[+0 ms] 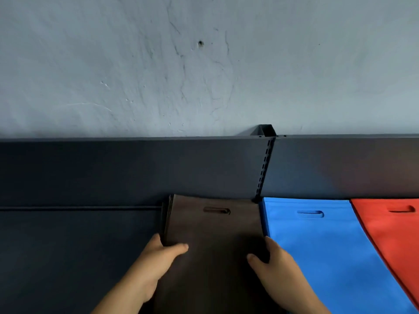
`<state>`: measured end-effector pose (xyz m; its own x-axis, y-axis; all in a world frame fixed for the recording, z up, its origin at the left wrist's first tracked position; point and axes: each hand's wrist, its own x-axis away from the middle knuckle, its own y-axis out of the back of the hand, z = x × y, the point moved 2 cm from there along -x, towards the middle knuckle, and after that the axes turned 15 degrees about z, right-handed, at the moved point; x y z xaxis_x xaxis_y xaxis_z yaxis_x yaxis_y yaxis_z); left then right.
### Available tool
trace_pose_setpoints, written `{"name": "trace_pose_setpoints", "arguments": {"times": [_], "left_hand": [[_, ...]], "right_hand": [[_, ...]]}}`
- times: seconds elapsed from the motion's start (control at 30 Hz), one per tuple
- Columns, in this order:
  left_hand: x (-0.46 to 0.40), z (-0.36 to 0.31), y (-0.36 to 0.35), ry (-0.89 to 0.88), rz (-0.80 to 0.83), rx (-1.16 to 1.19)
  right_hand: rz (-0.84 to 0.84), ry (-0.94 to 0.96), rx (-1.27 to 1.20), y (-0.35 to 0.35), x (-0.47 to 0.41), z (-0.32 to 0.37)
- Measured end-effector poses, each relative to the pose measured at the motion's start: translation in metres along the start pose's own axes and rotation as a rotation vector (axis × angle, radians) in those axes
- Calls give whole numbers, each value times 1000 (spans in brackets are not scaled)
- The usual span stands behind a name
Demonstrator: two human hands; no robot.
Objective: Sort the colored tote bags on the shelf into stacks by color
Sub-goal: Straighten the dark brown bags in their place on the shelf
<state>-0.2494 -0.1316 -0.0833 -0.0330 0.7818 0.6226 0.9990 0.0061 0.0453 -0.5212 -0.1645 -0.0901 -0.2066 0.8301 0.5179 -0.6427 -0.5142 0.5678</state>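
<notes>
While your left hand [156,257] and right hand [274,261] grip the brown bag stack's [213,230] side edges, it runs lengthwise away from you.

A pale grey plaster wall [204,64], hairline-cracked and marked by one small dark hole [200,43], rises behind a dark metal shelving unit whose back panel [136,171] meets a slotted upright post [264,168] right of centre, above the dim, dark shelf surface [68,257].
</notes>
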Motion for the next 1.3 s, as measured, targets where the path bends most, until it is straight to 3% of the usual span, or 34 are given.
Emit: {"name": "trace_pose_setpoints", "arguments": {"times": [0.1,0.2,0.37,0.5,0.63,0.73,0.9,1.0,1.1,1.3], "left_hand": [[3,-4,8,124,210,229],[2,-1,11,195,300,276],[-2,-4,11,33,204,33],[7,-14,35,-125,255,48],[27,-31,65,-256,313,114],[39,-50,68,-354,191,-41],[52,-67,68,-556,-60,-55],[51,-68,65,-615,-7,-46],[47,-65,61,-615,79,-74],[50,-73,67,-721,59,-94]], "right_hand": [[-14,-6,-55,1,-5,-5],[-28,-25,-76,-2,-5,-4],[-81,-25,-93,-14,-8,-1],[-141,12,-273,-24,-8,9],[-22,223,-669,-21,0,33],[66,353,-891,-18,13,66],[-125,544,-847,-16,32,97],[-208,593,-765,-9,30,95],[-181,554,-688,-11,25,92],[-235,600,-707,-5,23,88]]}}
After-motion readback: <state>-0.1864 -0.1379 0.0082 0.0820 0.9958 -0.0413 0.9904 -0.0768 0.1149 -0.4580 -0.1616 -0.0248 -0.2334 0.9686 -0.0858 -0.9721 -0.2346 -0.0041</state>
